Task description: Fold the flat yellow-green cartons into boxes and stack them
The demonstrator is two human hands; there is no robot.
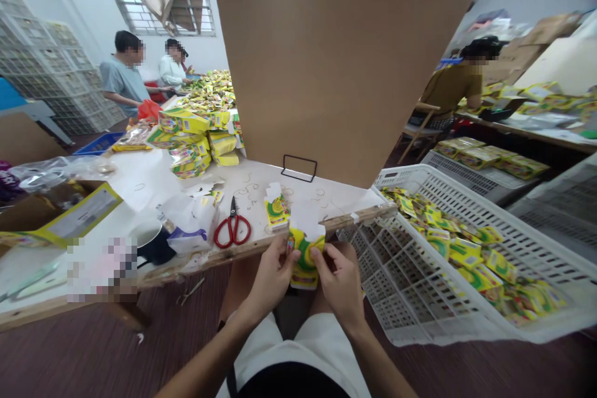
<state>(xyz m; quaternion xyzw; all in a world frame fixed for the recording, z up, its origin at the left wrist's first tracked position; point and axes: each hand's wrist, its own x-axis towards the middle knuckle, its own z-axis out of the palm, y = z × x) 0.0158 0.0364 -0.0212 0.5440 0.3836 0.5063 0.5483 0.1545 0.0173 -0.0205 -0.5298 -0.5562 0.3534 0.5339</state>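
One box [308, 256] sits between the left hand [276, 268] and the right hand [341, 280], each pinching a side of it between thumb and fingers, both thumbs on its yellow-green face. Its white flap [305, 216] rises past the fingertips, and its lower end shows below the grip, over the lap [324, 336]. Just beyond, a second box [277, 210] rests on the table [254, 171], near red-handled scissors [233, 230]; a crate [517, 233] of boxes stands at right.
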